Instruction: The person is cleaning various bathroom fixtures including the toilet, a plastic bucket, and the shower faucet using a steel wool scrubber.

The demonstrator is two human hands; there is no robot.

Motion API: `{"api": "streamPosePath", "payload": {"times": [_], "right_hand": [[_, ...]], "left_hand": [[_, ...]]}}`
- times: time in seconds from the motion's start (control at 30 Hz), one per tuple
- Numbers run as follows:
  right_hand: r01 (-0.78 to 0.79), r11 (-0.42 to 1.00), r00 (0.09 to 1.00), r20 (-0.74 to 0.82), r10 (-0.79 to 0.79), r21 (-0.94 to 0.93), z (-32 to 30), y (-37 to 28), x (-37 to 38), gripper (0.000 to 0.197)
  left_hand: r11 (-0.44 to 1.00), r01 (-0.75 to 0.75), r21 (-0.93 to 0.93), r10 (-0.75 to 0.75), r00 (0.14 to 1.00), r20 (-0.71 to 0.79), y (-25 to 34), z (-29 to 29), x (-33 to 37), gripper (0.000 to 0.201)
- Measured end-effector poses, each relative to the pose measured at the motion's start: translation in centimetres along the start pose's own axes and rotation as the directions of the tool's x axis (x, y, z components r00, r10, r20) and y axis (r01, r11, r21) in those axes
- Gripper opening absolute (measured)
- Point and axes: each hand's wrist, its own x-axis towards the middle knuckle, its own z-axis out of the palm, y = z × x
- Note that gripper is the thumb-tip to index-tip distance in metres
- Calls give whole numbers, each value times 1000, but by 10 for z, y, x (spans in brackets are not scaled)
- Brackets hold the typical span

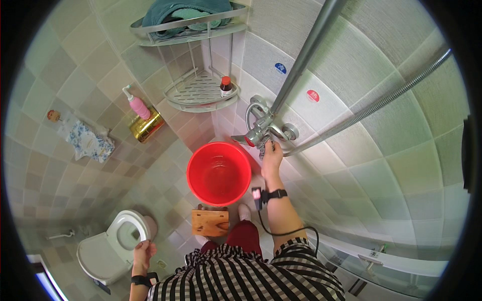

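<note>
My right hand (272, 159) reaches to the wall faucet (257, 131), its fingers curled closed just below the body. A grey ribbed piece (263, 144) shows beside the fingertips; I cannot make out what exactly they grip. From the right, the metal shower hose (351, 120) runs along the wall to this hand. Below and left of the faucet stands a round red bucket (219, 173) on the floor, with what looks like a little water inside. My left hand (144, 252) hangs low by the toilet, fingers curled in with nothing visible in them.
A wooden stool (210, 222) stands between the bucket and my feet. Left is a toilet (111, 244) with a seat and lid. A corner rack (201, 90) carries towels and a red-capped bottle (226, 87). A pink bottle (139, 107) stands on a gold holder (147, 126).
</note>
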Motion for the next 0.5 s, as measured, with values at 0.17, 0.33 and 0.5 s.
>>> {"api": "streamPosePath", "payload": {"times": [0.17,0.33,0.5], "right_hand": [[66,995,993,-106,-58,69,20,-5,9,17],[-40,985,999,-38,34,-169,4,16,6,26],[572,617,812,268,-519,-540,-24,-57,-28,18]], "left_hand": [[999,46,22,-47,999,10,2,-6,-1,21],[997,19,75,-19,1000,4,16,7,-3,20],[992,12,128,-8,999,-31,12,-15,2,19]]}}
